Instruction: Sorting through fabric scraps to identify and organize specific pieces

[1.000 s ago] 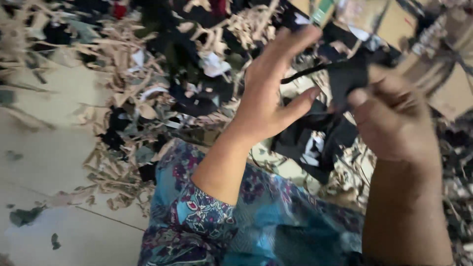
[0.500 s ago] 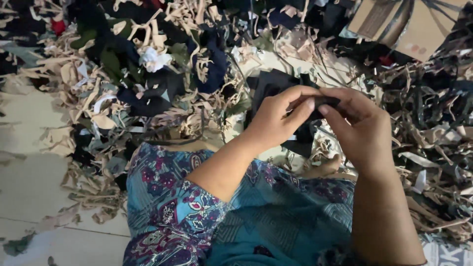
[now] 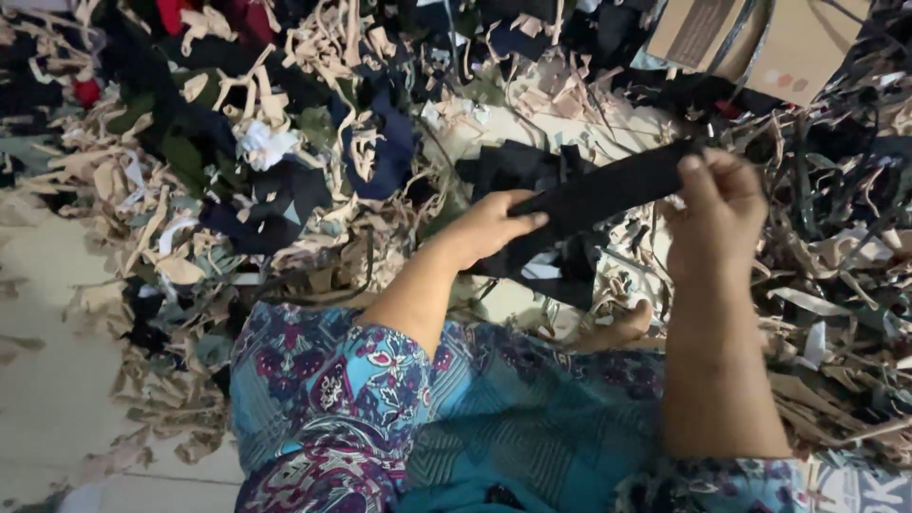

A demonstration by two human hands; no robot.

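My left hand and my right hand hold a black fabric strip stretched between them, its right end higher than its left. The left hand pinches the lower end, the right hand grips the upper end. Beneath the strip lies a small heap of black fabric pieces. My lap is covered by a blue and purple patterned garment. A bare foot shows just below the strip.
A thick litter of beige, black, navy and red fabric scraps spreads over the pale floor. A brown cardboard box sits at the top right. Dark straps tangle at the right.
The hands were close together on the black piece; they have moved apart, pulling it out into a long strip. The view has shifted slightly.
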